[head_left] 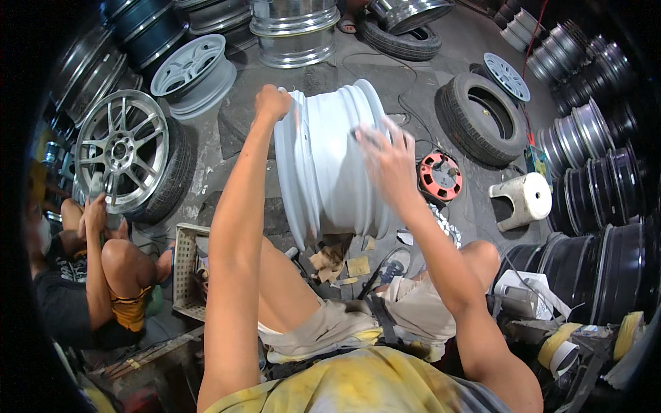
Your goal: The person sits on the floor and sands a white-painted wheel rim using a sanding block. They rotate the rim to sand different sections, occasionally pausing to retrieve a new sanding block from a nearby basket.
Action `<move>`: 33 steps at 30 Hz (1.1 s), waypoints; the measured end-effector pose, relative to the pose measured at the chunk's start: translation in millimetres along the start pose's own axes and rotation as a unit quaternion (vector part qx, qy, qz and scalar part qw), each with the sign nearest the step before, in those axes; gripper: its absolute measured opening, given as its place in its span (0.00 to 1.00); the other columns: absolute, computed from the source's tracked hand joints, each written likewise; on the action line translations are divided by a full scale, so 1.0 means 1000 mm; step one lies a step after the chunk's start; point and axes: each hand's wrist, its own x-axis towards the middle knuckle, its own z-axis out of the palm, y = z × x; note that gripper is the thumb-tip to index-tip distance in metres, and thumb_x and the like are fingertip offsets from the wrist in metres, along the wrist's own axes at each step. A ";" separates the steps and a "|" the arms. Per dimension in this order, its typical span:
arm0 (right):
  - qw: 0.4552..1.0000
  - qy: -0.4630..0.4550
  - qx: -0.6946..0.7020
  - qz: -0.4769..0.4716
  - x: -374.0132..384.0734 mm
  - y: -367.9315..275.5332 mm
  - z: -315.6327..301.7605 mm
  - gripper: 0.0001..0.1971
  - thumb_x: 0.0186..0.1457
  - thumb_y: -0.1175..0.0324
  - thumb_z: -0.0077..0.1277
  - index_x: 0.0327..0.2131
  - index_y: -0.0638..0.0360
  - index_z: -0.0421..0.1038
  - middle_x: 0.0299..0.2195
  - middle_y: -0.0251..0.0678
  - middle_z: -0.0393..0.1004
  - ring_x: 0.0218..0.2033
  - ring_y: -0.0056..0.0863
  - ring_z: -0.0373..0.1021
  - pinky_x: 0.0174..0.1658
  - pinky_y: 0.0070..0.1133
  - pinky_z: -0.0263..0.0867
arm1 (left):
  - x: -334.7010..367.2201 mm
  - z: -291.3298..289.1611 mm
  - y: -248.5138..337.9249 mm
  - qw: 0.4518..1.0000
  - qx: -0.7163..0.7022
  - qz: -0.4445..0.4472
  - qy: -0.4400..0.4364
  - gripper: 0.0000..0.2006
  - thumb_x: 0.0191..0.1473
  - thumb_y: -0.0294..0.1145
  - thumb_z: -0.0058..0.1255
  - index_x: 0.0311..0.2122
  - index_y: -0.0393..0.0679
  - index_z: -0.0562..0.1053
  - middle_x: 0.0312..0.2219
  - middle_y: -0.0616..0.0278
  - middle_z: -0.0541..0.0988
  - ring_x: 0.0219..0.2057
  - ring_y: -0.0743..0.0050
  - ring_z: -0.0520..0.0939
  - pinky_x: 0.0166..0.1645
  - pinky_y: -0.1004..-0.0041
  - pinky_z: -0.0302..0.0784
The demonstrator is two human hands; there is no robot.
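Note:
A white-painted wheel rim stands upright on its edge on the concrete floor between my knees. My left hand grips the rim's upper left lip. My right hand presses flat against the rim's barrel on the right side, motion-blurred, with something small and dark, perhaps an abrasive pad, under the fingers. Torn scraps of sandpaper lie on the floor at the rim's foot.
Another person crouches at the left beside a silver spoked wheel with tyre. A plastic crate, a red cord reel, a white stool, loose tyres and stacked rims surround me.

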 end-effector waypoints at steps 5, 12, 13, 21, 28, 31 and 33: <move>0.998 -0.007 -0.058 -0.028 0.000 -0.010 -0.005 0.18 0.55 0.65 0.53 0.50 0.54 0.76 0.54 0.30 0.71 0.62 0.39 0.58 0.58 0.37 0.55 | -0.001 -0.001 0.003 0.999 0.016 -0.003 -0.028 0.20 0.56 0.39 0.49 0.43 0.29 0.77 0.44 0.34 0.79 0.49 0.38 0.80 0.54 0.55 0.74; 0.998 -0.011 -0.065 -0.024 -0.009 -0.016 -0.003 0.20 0.50 0.66 0.52 0.49 0.58 0.75 0.53 0.34 0.70 0.63 0.42 0.55 0.61 0.44 0.52 | -0.007 0.000 0.007 1.000 0.006 -0.010 -0.022 0.20 0.56 0.38 0.48 0.45 0.30 0.76 0.45 0.35 0.79 0.49 0.39 0.80 0.54 0.55 0.75; 0.997 -0.007 -0.069 -0.027 -0.009 -0.014 -0.004 0.21 0.50 0.66 0.52 0.49 0.57 0.75 0.54 0.34 0.70 0.64 0.42 0.55 0.62 0.44 0.52 | -0.008 0.000 0.009 0.999 -0.003 -0.019 -0.030 0.20 0.56 0.38 0.48 0.45 0.30 0.76 0.45 0.35 0.79 0.49 0.39 0.80 0.54 0.55 0.75; 0.999 0.017 -0.032 0.000 -0.036 -0.016 -0.004 0.18 0.54 0.64 0.53 0.49 0.50 0.77 0.53 0.26 0.73 0.62 0.40 0.58 0.60 0.39 0.53 | -0.009 -0.002 0.008 1.000 -0.006 -0.020 0.013 0.18 0.56 0.36 0.48 0.43 0.30 0.77 0.43 0.35 0.79 0.49 0.41 0.80 0.54 0.55 0.75; 0.995 0.030 0.047 0.086 0.020 0.013 0.011 0.16 0.61 0.64 0.49 0.51 0.50 0.76 0.52 0.31 0.74 0.62 0.45 0.58 0.60 0.42 0.53 | -0.012 0.000 0.019 1.000 -0.009 -0.001 -0.018 0.18 0.55 0.35 0.48 0.42 0.30 0.78 0.43 0.35 0.79 0.49 0.40 0.80 0.54 0.55 0.75; 0.996 0.043 0.035 0.065 -0.035 -0.016 0.007 0.16 0.61 0.64 0.49 0.51 0.51 0.77 0.52 0.28 0.75 0.61 0.42 0.60 0.60 0.41 0.52 | -0.009 -0.009 0.009 0.999 -0.018 -0.028 0.004 0.18 0.55 0.36 0.48 0.41 0.30 0.78 0.43 0.35 0.80 0.48 0.39 0.80 0.54 0.56 0.75; 0.996 0.054 0.028 0.072 -0.058 -0.023 0.005 0.16 0.61 0.64 0.50 0.51 0.50 0.77 0.53 0.27 0.75 0.61 0.40 0.60 0.60 0.40 0.52 | -0.014 -0.005 0.012 0.999 -0.002 -0.029 0.022 0.18 0.56 0.37 0.48 0.41 0.30 0.78 0.43 0.36 0.80 0.49 0.39 0.80 0.54 0.56 0.75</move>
